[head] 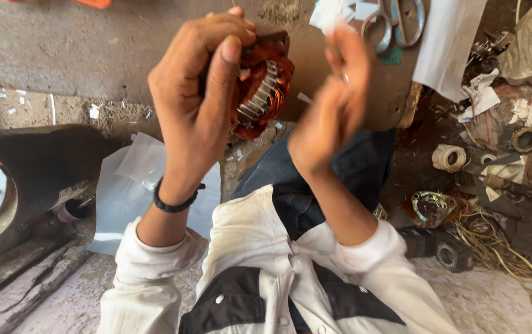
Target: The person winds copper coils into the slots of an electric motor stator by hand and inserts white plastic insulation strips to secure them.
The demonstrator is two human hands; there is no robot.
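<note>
Left hand [201, 99] clasps copper-wound stator [263, 89]; blurred right hand [334, 105]'s grip unclear, scissors [396, 21] beyond.

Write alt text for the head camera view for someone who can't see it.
A person's left hand grips a round motor stator wound with copper wire, while the blurred right hand is raised beside it. Steel scissors lie above on a brown board, with scrap motor parts at right.

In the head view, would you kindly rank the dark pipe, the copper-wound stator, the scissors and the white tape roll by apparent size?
1. Dark pipe, largest, though cut off at the frame edge.
2. Stator, held up near the camera by the left hand, so possibly flattered.
3. Scissors, partly cropped.
4. Tape roll.
</note>
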